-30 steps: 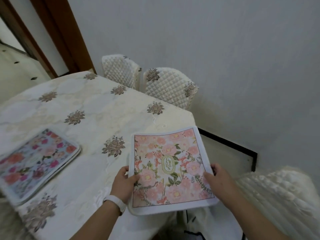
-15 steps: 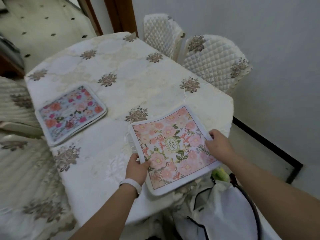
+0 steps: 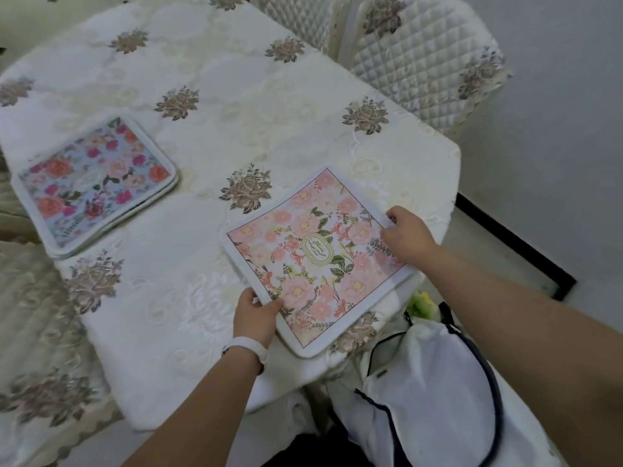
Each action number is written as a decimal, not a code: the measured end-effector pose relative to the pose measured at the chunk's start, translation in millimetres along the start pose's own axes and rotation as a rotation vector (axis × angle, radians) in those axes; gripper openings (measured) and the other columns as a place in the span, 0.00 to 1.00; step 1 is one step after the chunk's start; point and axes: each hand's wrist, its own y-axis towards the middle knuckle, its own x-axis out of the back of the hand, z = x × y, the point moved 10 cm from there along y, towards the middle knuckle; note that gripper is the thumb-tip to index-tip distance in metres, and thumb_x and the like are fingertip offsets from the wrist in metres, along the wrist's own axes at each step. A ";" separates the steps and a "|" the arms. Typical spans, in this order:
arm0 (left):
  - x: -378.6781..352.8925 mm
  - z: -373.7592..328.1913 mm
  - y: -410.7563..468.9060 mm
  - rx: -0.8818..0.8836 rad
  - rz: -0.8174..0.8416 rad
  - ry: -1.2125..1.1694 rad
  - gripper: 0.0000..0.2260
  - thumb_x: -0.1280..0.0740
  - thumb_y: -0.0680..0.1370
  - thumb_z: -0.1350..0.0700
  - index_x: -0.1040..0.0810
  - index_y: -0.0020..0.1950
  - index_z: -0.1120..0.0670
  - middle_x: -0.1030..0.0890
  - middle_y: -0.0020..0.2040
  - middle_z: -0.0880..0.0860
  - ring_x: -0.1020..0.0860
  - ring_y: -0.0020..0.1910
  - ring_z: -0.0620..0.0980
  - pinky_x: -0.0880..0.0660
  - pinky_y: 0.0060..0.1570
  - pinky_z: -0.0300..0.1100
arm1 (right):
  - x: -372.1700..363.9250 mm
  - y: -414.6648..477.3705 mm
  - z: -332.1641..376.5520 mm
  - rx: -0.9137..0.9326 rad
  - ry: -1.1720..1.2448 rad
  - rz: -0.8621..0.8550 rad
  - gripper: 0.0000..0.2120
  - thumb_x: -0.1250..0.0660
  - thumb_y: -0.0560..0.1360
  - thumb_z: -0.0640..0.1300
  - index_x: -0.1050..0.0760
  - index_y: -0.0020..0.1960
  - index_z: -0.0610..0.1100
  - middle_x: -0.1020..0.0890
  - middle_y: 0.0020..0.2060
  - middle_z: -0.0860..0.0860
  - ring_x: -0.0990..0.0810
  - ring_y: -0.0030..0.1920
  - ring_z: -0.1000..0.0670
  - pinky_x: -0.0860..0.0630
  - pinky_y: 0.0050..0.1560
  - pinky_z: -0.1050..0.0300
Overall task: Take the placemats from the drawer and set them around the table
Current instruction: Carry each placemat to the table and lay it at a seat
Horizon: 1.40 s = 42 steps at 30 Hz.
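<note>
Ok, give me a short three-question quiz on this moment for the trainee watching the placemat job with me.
1. True or false: both hands hold the pink placemat.
2. Where does the blue placemat lie? A) on a chair B) flat on the tablecloth, on the left C) in the left hand
3. Fill in: the wrist of the left hand wears a white ____.

Key
1. True: the left hand grips its near-left edge and the right hand its right edge.
2. B. More mat edges show under it, so it looks like a small stack.
3. Band.
</note>
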 end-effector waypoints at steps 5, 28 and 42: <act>-1.9 -0.4 4.4 0.008 0.011 0.085 0.10 0.30 0.74 0.61 0.25 0.48 0.47 0.17 0.50 0.53 0.18 0.47 0.58 0.21 0.51 0.58 | -2.4 1.3 -11.1 -0.033 0.009 -0.016 0.10 0.39 0.74 0.39 0.28 0.54 0.46 0.23 0.37 0.52 0.23 0.33 0.50 0.32 0.30 0.58; -72.9 -101.0 78.3 -0.785 0.007 1.291 0.26 0.55 0.81 0.41 0.53 0.79 0.46 0.54 0.80 0.50 0.58 0.78 0.51 0.57 0.74 0.56 | -149.6 22.6 106.2 0.671 -0.706 0.188 0.29 0.57 0.81 0.61 0.55 0.79 0.54 0.56 0.79 0.53 0.59 0.78 0.48 0.61 0.76 0.42; -70.0 -114.7 98.6 -0.778 -0.067 1.303 0.30 0.55 0.79 0.38 0.54 0.79 0.48 0.54 0.80 0.49 0.57 0.78 0.50 0.56 0.74 0.55 | -137.9 68.2 115.0 0.484 -0.643 0.025 0.32 0.60 0.79 0.64 0.56 0.79 0.54 0.55 0.79 0.53 0.58 0.78 0.47 0.59 0.76 0.41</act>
